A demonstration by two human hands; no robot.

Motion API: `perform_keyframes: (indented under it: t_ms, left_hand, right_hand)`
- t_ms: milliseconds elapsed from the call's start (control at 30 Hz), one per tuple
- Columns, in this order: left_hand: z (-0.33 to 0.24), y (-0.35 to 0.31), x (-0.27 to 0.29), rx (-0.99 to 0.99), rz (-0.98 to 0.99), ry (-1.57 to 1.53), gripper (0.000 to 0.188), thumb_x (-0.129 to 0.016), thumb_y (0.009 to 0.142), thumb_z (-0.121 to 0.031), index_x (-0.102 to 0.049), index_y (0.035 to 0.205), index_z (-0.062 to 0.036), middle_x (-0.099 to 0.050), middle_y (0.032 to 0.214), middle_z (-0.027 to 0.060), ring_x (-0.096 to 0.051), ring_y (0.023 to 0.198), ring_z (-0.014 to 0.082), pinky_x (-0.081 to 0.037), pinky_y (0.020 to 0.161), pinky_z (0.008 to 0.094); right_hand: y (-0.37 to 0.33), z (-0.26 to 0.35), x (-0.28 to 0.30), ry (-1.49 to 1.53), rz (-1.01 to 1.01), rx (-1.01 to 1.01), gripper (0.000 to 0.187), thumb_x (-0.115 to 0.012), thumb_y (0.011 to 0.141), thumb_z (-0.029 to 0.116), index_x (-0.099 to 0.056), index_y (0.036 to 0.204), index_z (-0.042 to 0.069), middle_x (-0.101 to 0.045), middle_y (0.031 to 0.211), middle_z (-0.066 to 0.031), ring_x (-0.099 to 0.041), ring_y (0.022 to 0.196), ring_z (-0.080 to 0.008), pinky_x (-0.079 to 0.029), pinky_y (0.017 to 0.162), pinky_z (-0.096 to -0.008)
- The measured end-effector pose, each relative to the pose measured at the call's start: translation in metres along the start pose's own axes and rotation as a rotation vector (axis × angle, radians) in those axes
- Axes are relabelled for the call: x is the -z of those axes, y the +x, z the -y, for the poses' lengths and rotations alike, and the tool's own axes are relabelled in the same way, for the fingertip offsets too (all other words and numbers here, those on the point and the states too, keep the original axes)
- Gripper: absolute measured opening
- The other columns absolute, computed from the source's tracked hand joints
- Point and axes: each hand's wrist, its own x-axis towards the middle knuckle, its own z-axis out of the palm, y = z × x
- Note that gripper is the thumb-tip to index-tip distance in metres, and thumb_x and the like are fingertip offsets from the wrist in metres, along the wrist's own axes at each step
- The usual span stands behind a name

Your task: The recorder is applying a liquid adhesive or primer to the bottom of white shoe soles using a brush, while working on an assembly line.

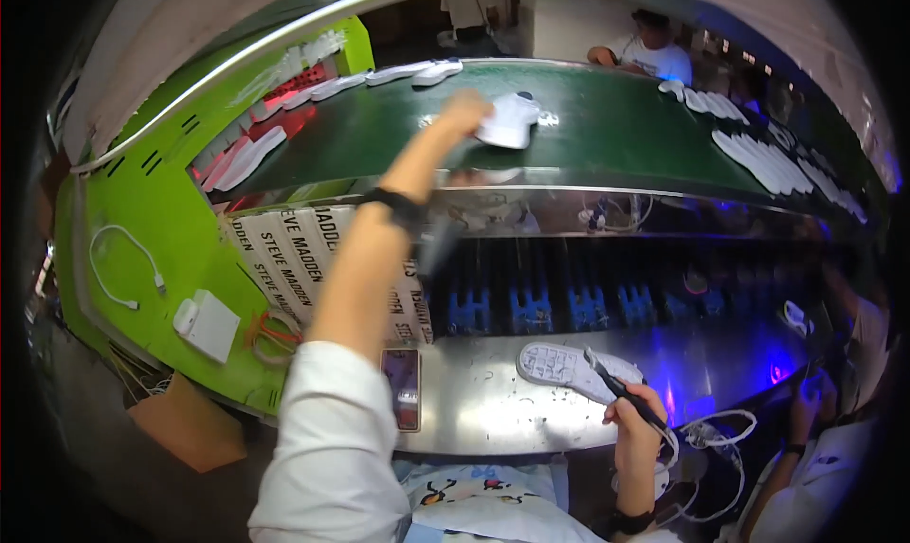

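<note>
My right hand [637, 418] grips a black pen-shaped tool [633, 397] with a pale cord trailing from its back end. The tool's tip is over a white shoe sole [561, 365], which lies tread up on the metal worktop [474, 406] among dark specks. My left arm stretches far across to the green conveyor belt [607, 107]. There my left hand [463, 114] is smeared by motion, at the edge of white sole-shaped pieces [510, 124]. Whether its fingers hold them I cannot tell.
White soles line the belt's left [336, 86] and right [763, 161]. Blue racks [531, 308] stand behind the worktop. A phone [402, 389] lies at its left end. The green side panel [114, 211] holds a white box [207, 325] and cable [131, 249]. A co-worker's arm [806, 401] is at right.
</note>
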Motion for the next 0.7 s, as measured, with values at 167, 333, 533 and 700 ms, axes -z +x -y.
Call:
perform_keyframes:
  t_ms: [167, 333, 533, 700]
  left_hand:
    - [-0.021, -0.193, 0.034, -0.042, -0.001, -0.593, 0.043, -0.058, 0.078, -0.015, -0.05, 0.116, 0.004, -0.062, 0.097, 0.0136, -0.063, 0.081, 0.0181, -0.051, 0.073, 0.0291]
    - [0.11, -0.35, -0.045, 0.288, 0.311, -1.503, 0.072, -0.053, 0.073, -0.03, -0.034, 0.129, 0.0105, -0.054, 0.107, 0.0322, -0.063, 0.085, 0.0384, -0.054, 0.075, 0.0495]
    - [0.136, -0.42, -0.171, 0.501, 0.495, -1.967, 0.069, -0.03, 0.091, -0.055, -0.031, 0.137, -0.0042, -0.047, 0.126, 0.0246, -0.053, 0.107, 0.0402, -0.049, 0.084, 0.0503]
    - [0.145, -0.412, -0.184, 0.602, 0.343, -2.029, 0.063, -0.034, 0.091, -0.053, -0.042, 0.129, -0.0033, -0.055, 0.116, 0.0214, -0.061, 0.092, 0.0358, -0.054, 0.072, 0.046]
  right_hand:
    - [0.005, -0.005, 0.0, 0.113, 0.037, -0.043, 0.024, -0.056, 0.074, -0.01, -0.057, 0.098, -0.005, -0.062, 0.103, -0.0224, -0.058, 0.065, -0.0186, -0.046, 0.059, -0.027]
    - [-0.019, -0.004, -0.04, -0.079, 0.603, -0.159, 0.018, -0.061, 0.078, -0.003, -0.064, 0.095, -0.002, -0.065, 0.101, -0.0164, -0.062, 0.076, -0.0145, -0.051, 0.067, -0.0241]
    - [-0.003, -0.034, -0.072, -0.493, 0.384, 0.01, 0.022, -0.064, 0.082, 0.008, -0.064, 0.101, -0.001, -0.066, 0.094, -0.0067, -0.061, 0.076, -0.0106, -0.051, 0.067, -0.0233]
    - [-0.031, -0.045, -0.074, -0.465, 0.678, -0.101, 0.021, -0.064, 0.081, 0.006, -0.064, 0.102, 0.001, -0.065, 0.094, -0.0082, -0.061, 0.086, -0.012, -0.049, 0.078, -0.0266]
